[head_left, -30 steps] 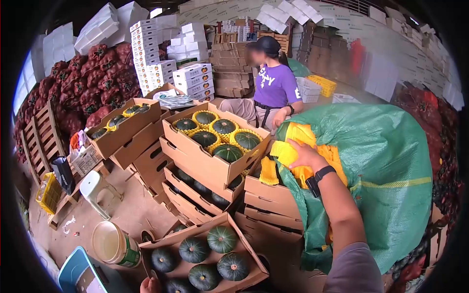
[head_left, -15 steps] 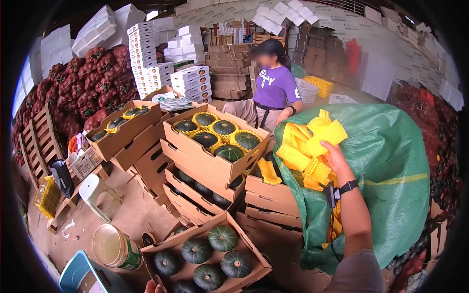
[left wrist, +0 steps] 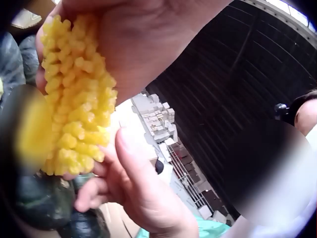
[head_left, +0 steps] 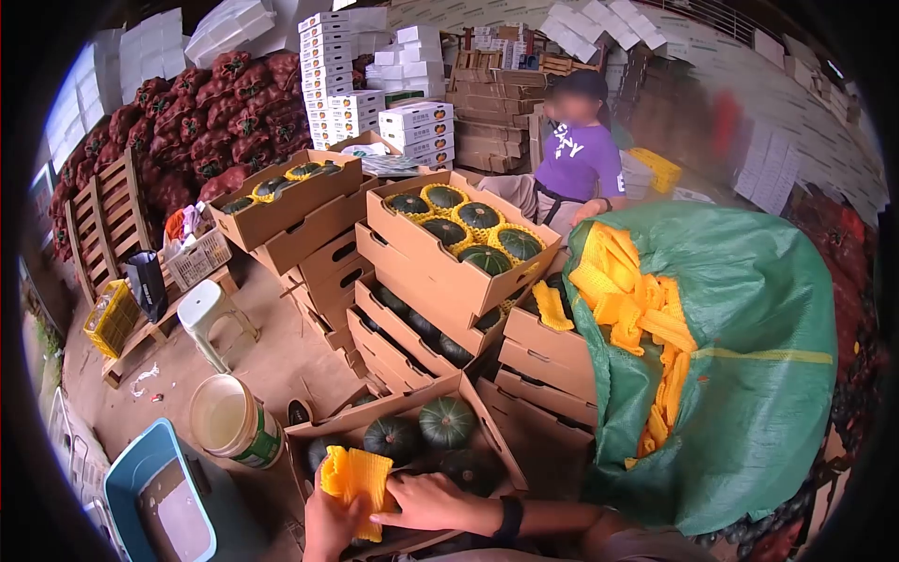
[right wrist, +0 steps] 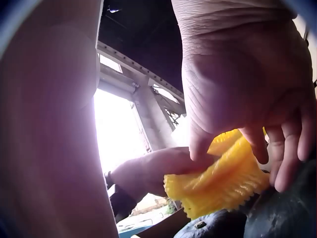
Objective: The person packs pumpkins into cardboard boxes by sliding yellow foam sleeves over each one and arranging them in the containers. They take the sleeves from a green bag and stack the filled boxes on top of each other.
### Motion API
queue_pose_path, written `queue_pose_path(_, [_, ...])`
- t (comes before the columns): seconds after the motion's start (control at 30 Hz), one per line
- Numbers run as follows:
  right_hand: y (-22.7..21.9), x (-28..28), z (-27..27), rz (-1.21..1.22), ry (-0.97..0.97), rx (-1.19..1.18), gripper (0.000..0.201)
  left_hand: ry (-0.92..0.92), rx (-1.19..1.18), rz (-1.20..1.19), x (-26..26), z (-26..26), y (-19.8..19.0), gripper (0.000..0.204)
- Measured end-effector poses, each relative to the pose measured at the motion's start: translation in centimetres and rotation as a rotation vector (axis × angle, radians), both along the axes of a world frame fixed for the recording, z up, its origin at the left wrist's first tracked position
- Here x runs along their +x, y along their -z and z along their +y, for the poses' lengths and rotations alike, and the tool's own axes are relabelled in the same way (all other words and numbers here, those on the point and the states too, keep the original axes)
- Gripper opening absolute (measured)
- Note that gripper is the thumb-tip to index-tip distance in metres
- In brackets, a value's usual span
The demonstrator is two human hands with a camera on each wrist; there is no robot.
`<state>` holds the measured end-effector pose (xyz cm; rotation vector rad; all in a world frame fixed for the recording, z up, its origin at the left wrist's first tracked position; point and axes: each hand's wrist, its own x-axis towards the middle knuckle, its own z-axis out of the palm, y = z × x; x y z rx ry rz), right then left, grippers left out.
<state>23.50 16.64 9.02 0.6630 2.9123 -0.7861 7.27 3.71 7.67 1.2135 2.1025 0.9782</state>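
In the head view, my left hand (head_left: pixel 330 520) grips a yellow foam fruit net (head_left: pixel 356 476) over the near cardboard box (head_left: pixel 492 421). My right hand (head_left: pixel 433 502) meets it from the right, thumb and fingers at the net's edge. The left wrist view shows the bumpy foam net (left wrist: pixel 79 99) against my left palm, with the right thumb (left wrist: pixel 131 156) beside it. In the right wrist view, the net (right wrist: pixel 223 181) runs between the thumb and fingers of my right hand (right wrist: pixel 242 84). Dark green squashes (head_left: pixel 447 423) lie in the box beneath, partly hidden by my hands.
A green woven sack (head_left: pixel 749 309) at the right spills more yellow nets (head_left: pixel 623 290). Stacked cartons hold netted squashes (head_left: pixel 478 215) ahead. A bucket (head_left: pixel 229 421), a blue tub (head_left: pixel 159 468) and a white stool (head_left: pixel 211 314) stand left. A person in purple (head_left: pixel 581 159) sits behind.
My right hand has moved from the sack down to the near box, bringing a yellow net. The left hand has left the box's edge and now grips the net. The view has shifted left.
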Motion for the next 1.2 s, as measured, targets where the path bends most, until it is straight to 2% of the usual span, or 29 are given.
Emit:
queue_pose_path(0.03, [0.6,0.3,-0.6,0.087,0.072,0.024,0.059,-0.051,-0.235,0.136,-0.4,0.0,0.0,0.106])
queue_pose_path(0.13, [2.2,1.9,0.5,0.207,0.099,-0.176,0.053,-0.254,0.011,0.245,0.5,-0.7,-1.3,0.099])
queue_pose_path(0.17, [2.3,2.8,0.9,0.260,0.109,-0.196,0.050,-0.275,0.041,0.269,0.5,-0.8,-1.4,0.107])
queue_pose_path(0.27, [2.4,4.9,2.1,0.283,0.129,-0.233,0.042,-0.285,0.240,0.722,1.0,-0.7,-1.0,0.111])
queue_pose_path(0.3, [1.7,5.6,2.3,0.274,0.143,-0.292,0.040,-0.284,0.230,0.537,1.8,-0.7,-1.8,0.085])
queue_pose_path(0.4, [1.6,7.2,2.9,0.351,0.154,-0.364,0.037,-0.083,0.154,0.678,0.2,-1.7,0.4,0.047])
queue_pose_path(0.43, [0.9,7.6,3.1,0.361,0.166,-0.402,0.035,-0.125,0.191,0.587,0.6,-1.5,-0.4,0.023])
queue_pose_path(0.5, [0.3,7.9,3.5,0.460,0.243,-0.603,0.032,-0.100,0.204,0.624,1.8,-1.8,-3.7,0.022])
queue_pose_path(0.53, [1.6,8.0,3.8,0.552,0.283,-0.727,0.034,-0.090,0.219,0.611,2.1,-2.2,-4.9,0.022])
queue_pose_path(0.57, [-0.1,7.9,3.8,0.638,0.340,-1.009,0.038,-0.016,0.303,0.485,2.1,-2.5,-5.6,0.025])
queue_pose_path(0.6, [-0.7,7.9,4.2,0.689,0.332,-1.189,0.041,-0.008,0.130,0.228,2.6,-3.1,-6.8,0.028])
queue_pose_path(0.67, [-2.4,6.1,3.1,0.708,0.261,-1.476,0.038,0.154,0.222,0.085,4.4,-1.7,-8.1,0.023])
queue_pose_path(0.73, [-1.9,4.6,2.2,0.692,0.097,-0.978,0.032,0.268,0.302,0.239,5.7,0.8,-8.3,0.025])
queue_pose_path(0.77, [-1.6,4.5,1.3,0.804,0.114,-0.844,0.029,0.255,0.275,0.284,5.3,1.4,-8.0,0.028])
queue_pose_path(0.8, [-2.2,4.2,2.1,0.727,0.083,-1.064,0.027,0.247,0.251,0.333,4.7,2.0,-7.8,0.032])
queue_pose_path(0.87, [-4.5,5.0,3.4,0.592,0.047,-0.892,0.028,0.234,0.246,0.468,4.0,2.6,-8.4,0.037])
queue_pose_path(0.9, [-5.3,5.6,4.0,0.529,0.156,-1.273,0.028,0.247,0.259,0.500,3.8,3.0,-8.5,0.039])
queue_pose_path(1.0, [-6.6,5.9,4.9,0.405,0.010,-0.901,0.031,0.282,0.288,0.575,3.4,3.7,-8.4,0.043])
queue_pose_path(1.03, [-7.0,6.0,5.3,0.352,-0.032,-0.953,0.028,0.288,0.294,0.589,3.3,4.0,-8.3,0.042])
queue_pose_path(1.13, [-7.0,5.9,5.0,0.442,-0.044,-0.868,0.028,0.367,0.366,0.599,3.4,4.6,-7.6,0.041])
queue_pose_path(1.17, [-7.0,5.4,4.9,0.466,-0.096,-0.722,0.029,0.405,0.406,0.598,3.7,4.9,-7.5,0.041])
queue_pose_path(1.2, [-5.8,5.1,4.9,0.477,-0.150,-0.454,0.025,0.468,0.482,0.545,4.3,5.1,-7.3,0.038])
